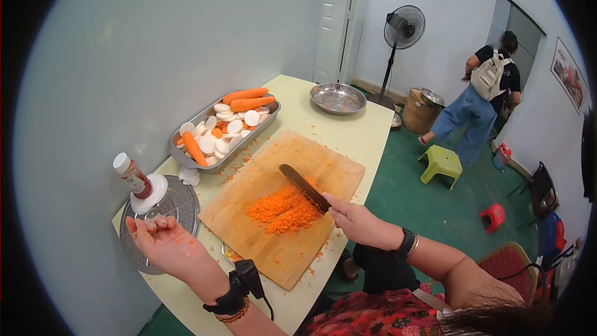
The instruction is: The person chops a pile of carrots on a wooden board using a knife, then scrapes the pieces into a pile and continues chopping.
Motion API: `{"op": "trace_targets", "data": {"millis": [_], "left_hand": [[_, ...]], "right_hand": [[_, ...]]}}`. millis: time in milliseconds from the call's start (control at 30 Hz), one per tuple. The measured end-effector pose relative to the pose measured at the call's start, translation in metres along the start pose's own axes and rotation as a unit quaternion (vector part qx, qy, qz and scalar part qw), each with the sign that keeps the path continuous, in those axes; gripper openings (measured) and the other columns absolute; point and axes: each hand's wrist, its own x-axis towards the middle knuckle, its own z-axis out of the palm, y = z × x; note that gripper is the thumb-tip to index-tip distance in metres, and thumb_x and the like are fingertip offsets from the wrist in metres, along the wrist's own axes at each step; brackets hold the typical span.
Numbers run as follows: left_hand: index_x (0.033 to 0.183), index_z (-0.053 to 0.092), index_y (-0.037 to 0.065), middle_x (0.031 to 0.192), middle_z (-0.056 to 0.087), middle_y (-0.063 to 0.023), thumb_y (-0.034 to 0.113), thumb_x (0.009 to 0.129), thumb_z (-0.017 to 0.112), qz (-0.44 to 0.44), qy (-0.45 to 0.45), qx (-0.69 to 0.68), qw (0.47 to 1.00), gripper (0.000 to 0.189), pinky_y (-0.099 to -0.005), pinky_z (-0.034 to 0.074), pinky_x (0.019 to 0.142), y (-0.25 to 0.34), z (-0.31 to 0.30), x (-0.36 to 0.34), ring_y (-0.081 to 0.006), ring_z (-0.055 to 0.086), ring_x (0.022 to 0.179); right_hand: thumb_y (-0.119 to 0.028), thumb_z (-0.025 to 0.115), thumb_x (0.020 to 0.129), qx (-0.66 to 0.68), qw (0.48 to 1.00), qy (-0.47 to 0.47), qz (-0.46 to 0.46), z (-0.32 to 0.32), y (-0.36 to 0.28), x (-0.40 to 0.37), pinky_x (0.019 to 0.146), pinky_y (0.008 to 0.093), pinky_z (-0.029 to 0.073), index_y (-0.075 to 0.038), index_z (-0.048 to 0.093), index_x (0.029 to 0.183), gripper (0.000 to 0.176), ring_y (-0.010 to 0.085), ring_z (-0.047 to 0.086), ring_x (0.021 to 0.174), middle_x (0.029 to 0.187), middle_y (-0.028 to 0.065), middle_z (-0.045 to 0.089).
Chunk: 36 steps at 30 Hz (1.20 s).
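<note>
My right hand (356,219) is closed around the handle of a knife (304,186). Its dark blade rests in a heap of finely chopped carrot (281,209) on a wooden cutting board (333,165). My left hand (171,246) is raised left of the board, palm up, with loosely curled fingers and nothing held; small orange bits cling to the palm. Beneath and behind it lies a round perforated metal tray (186,196). A bottle of red sauce (135,177) stands on a white round piece (155,194) on that tray.
A metal tray (272,115) of white slices and whole carrots (194,148) sits by the wall. At the table's far end is a steel bowl (337,98). Beyond are a fan (404,28), a green stool (441,165), a red stool (493,217) and a person with a backpack (490,76).
</note>
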Motion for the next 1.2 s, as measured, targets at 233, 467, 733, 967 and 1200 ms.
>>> {"op": "trace_targets", "data": {"millis": [233,467,733,967,1200], "left_hand": [[0.121,0.047,0.006,0.078,0.045,0.0018,0.013,0.097,0.048,-0.023,-0.038,0.021,0.999,0.025,-0.0225,0.040,0.062,-0.004,0.008,-0.017,-0.0092,0.045,0.068],[0.119,0.048,0.008,0.078,0.045,0.0019,0.013,0.097,0.047,-0.052,-0.078,0.008,0.996,0.022,-0.0226,0.037,0.060,-0.016,0.007,-0.024,-0.0084,0.044,0.067],[0.120,0.048,0.007,0.078,0.044,0.0021,0.014,0.098,0.047,-0.035,-0.070,0.018,0.997,0.023,-0.0230,0.038,0.060,-0.011,0.013,-0.028,-0.0086,0.044,0.068],[0.121,0.047,0.006,0.078,0.043,0.0022,0.014,0.097,0.048,-0.015,-0.077,0.025,0.997,0.026,-0.0222,0.039,0.062,-0.005,0.012,-0.025,-0.0090,0.044,0.069],[0.122,0.047,0.006,0.077,0.043,0.0019,0.014,0.097,0.048,0.004,-0.096,0.025,0.995,0.026,-0.0220,0.040,0.063,-0.002,0.011,-0.025,-0.0091,0.045,0.069]], "right_hand": [[-0.015,0.037,0.102,0.001,0.999,0.019,-0.037,0.013,0.001,0.005,0.066,0.0273,0.046,-0.007,0.027,0.150,0.050,0.0122,0.046,0.068,0.073,0.0043,0.044],[-0.013,0.038,0.101,0.002,0.996,0.054,-0.065,0.019,-0.003,0.001,0.073,0.0300,0.048,-0.004,0.029,0.147,0.049,0.0176,0.053,0.070,0.082,0.0122,0.055],[-0.013,0.041,0.099,-0.008,0.980,0.101,-0.171,0.025,0.003,0.007,0.081,0.0354,0.049,-0.002,0.031,0.146,0.049,0.0311,0.065,0.084,0.090,0.0275,0.061],[-0.012,0.040,0.099,-0.025,0.999,0.005,-0.025,0.011,-0.017,0.004,0.079,0.0365,0.050,-0.002,0.030,0.146,0.049,0.0328,0.065,0.084,0.091,0.0258,0.061],[-0.011,0.040,0.098,-0.020,0.998,0.012,-0.066,0.015,-0.013,0.005,0.076,0.0386,0.050,-0.001,0.030,0.145,0.048,0.0377,0.064,0.083,0.090,0.0282,0.060]]}}
